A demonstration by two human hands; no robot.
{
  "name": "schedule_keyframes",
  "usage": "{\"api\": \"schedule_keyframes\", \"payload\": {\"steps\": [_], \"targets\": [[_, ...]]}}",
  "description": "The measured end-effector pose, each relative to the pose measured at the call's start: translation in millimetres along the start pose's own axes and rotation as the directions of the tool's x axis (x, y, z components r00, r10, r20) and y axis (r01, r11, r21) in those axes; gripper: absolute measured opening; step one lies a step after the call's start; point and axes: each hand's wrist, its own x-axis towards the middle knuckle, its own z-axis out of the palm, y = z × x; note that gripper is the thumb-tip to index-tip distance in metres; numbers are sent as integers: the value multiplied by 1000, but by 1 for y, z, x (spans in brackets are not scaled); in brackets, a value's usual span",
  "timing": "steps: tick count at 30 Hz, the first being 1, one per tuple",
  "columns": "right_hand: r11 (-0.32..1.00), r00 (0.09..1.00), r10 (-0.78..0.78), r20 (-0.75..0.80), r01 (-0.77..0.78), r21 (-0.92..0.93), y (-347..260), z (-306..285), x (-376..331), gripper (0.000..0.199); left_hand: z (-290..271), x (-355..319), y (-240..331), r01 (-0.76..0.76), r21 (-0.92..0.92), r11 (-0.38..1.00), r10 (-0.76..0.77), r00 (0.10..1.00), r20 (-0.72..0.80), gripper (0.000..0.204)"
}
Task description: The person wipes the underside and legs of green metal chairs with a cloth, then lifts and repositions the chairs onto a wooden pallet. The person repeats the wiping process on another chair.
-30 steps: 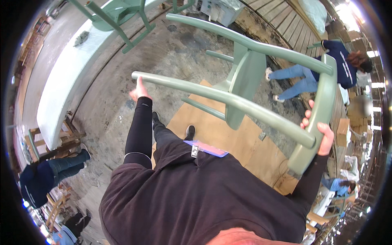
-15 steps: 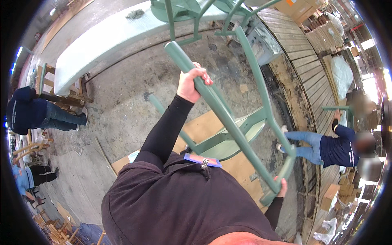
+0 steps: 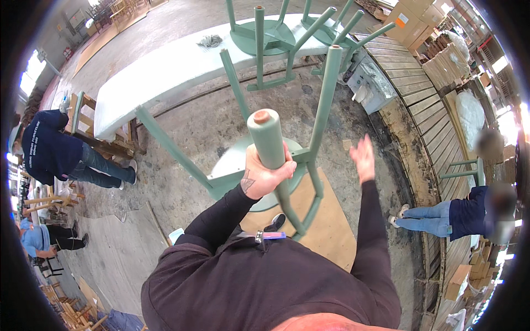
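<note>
A green wooden chair hangs in front of me upside down, its legs pointing up and outward. My left hand is wrapped round one leg just below its bare wood end, which faces up toward me. The pale green seat and curved backrest lie lower, partly hidden behind that hand and leg. To the right of the chair, my right hand is raised, apart from it, with fingers stretched out and slightly blurred. Nothing is in it.
A long bench with white covering carries upturned green chairs at its far end. Brown cardboard lies at my feet. Slatted wooden decking runs along the right. One co-worker stands right, another left.
The chair has turned so its legs point up and toward me. My right hand has let go of it and moved up and away; my left hand still grips a leg.
</note>
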Motion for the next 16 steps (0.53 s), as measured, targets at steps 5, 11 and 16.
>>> {"api": "schedule_keyframes", "payload": {"steps": [5,11,16], "targets": [[937,917,-336,217,349,-25,-176,177,128,116,-89,-5,56,-107,222,969,89,992,91,12],[912,741,-348,575,126,389,-220,333,151,31,-228,-13,140,-194,125,973,183,978,96,30],[893,751,-444,489,323,315,-269,467,101,25,-305,-15,213,-204,447,871,442,722,-532,30]]}}
